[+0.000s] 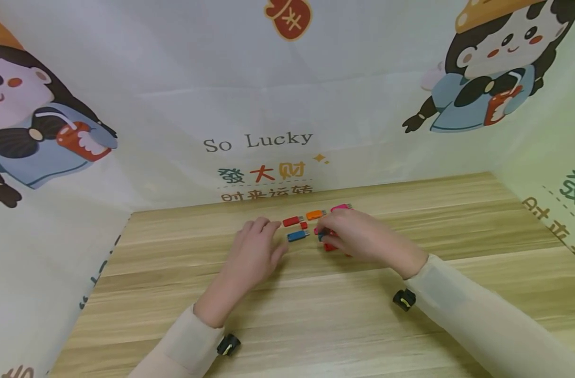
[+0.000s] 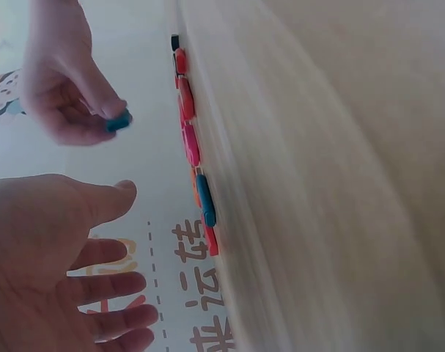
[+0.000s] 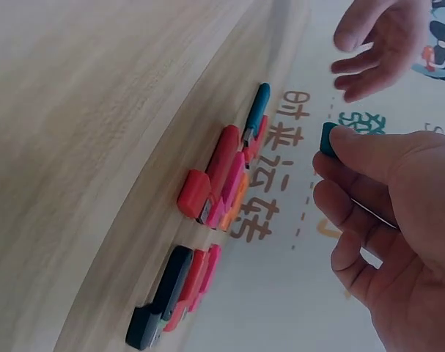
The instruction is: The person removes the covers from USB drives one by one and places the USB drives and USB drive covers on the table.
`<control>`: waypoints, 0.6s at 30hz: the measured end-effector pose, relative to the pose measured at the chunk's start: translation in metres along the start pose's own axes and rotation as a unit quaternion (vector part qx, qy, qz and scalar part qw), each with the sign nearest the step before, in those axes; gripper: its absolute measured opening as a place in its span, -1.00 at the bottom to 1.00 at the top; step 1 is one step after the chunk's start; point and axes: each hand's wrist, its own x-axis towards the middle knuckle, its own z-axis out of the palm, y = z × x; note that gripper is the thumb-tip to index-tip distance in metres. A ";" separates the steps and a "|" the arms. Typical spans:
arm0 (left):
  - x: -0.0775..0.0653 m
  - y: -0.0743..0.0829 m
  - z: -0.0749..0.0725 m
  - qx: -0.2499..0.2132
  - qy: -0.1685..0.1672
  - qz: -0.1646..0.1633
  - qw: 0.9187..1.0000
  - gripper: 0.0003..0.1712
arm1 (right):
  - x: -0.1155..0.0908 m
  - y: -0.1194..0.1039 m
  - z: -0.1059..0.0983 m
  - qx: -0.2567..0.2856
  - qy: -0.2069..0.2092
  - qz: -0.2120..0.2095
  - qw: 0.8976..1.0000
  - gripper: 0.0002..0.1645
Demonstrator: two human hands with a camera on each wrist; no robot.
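My right hand [image 1: 363,233] pinches a small blue USB cap [image 3: 328,139] between thumb and forefinger, held above the table. My left hand [image 1: 254,249] hovers over the table, thumb apart from the loosely extended fingers, holding nothing. Between the hands lies an uncapped blue USB flash drive [image 1: 296,236], its metal plug pointing right. Just behind it are a red USB flash drive [image 1: 291,221] and a small red cap [image 1: 304,225]. An orange USB flash drive [image 1: 313,214] and a pink one [image 1: 340,208] lie farther right. In the head view, my right hand partly hides other red and pink pieces.
A black USB flash drive [image 3: 172,282] and black cap [image 3: 141,326] lie at one end of the group, beside more red and pink drives. The wooden table [image 1: 287,315] meets a printed cloth backdrop [image 1: 174,131] behind and at both sides.
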 end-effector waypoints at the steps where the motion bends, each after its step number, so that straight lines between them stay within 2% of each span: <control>1: -0.002 0.000 -0.001 0.003 0.006 0.002 1.000 -0.39 | 0.002 0.001 0.001 -0.002 -0.005 0.001 1.000 -0.88; 7: -0.016 0.000 -0.005 0.028 0.027 0.005 0.999 -0.30 | 0.016 0.004 0.008 -0.008 -0.022 0.001 1.000 -0.94; 13: -0.028 -0.002 -0.007 0.042 0.025 -0.008 0.999 -0.23 | 0.027 0.008 0.014 -0.014 -0.021 -0.015 1.000 -0.94; 18: -0.037 -0.005 -0.007 0.052 0.029 -0.012 0.998 -0.21 | 0.034 0.011 0.020 -0.006 -0.035 -0.007 0.999 -0.96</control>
